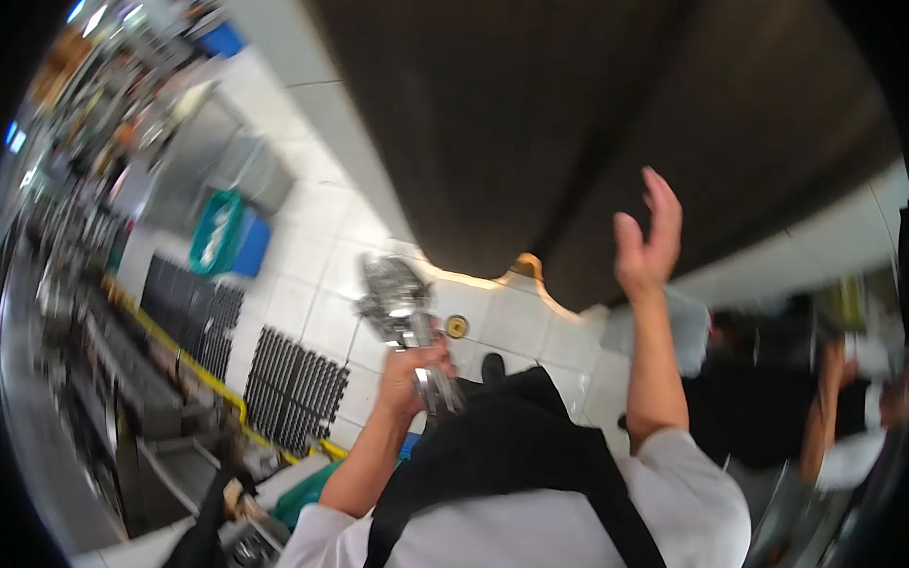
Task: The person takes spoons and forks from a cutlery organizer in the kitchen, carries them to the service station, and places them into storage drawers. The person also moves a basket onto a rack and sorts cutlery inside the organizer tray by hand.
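My left hand is wrapped round a bundle of shiny metal utensils, blurred, with rounded ends pointing away from me and thin ends near my black apron. I cannot tell which kind of utensils they are. To the right, my right hand is raised with its fingers apart and nothing in it. It shows against a large dark brown surface with a lit, wavy lower edge.
Black slatted mats lie on the white tiled floor. A teal basket and a blue bin stand at the left, near metal counters. Co-workers in black and white are at the right, beside a grey container.
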